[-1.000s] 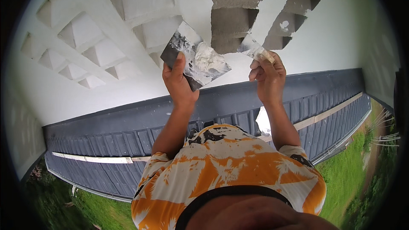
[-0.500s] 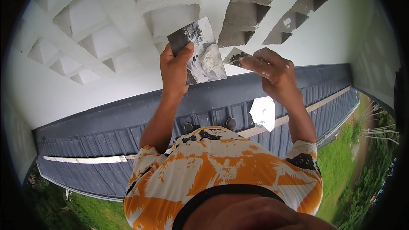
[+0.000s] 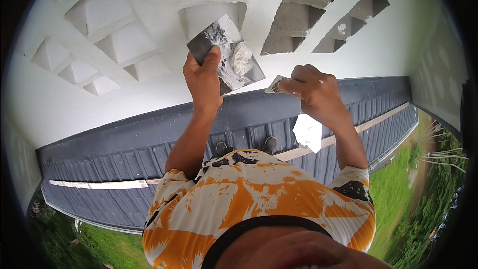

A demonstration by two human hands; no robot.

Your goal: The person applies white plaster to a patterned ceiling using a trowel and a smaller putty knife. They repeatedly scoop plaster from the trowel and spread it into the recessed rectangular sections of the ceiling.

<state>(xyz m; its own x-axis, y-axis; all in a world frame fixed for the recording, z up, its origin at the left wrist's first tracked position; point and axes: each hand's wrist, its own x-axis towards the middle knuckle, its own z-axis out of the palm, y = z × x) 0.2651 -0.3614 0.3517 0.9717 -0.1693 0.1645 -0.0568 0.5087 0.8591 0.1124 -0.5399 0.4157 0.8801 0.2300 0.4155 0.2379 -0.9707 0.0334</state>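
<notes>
My left hand [image 3: 203,77] is closed on the edge of a flat, dark square board [image 3: 200,45], thumb on top. White filler is smeared over the board, with a thick lump of filler [image 3: 242,59] near its right side. To the right, my right hand [image 3: 313,88] pinches a small putty knife [image 3: 275,84] whose blade is coated with grey-white residue. The blade points left, a short gap away from the board's lower right corner. Fingers hide most of the knife's handle.
Ahead rises a white wall [image 3: 164,85] with recessed blocks, some pale, others bare grey [image 3: 294,17]. Below are dark roof tiles [image 3: 124,164] under my feet, a wooden batten [image 3: 381,119] and a white sheet-like piece [image 3: 307,132]. Grass lies beyond the roof edge.
My right hand with the putty knife has moved down, away from the board. The board has turned slightly in my left hand, and the lump on it looks more bunched together.
</notes>
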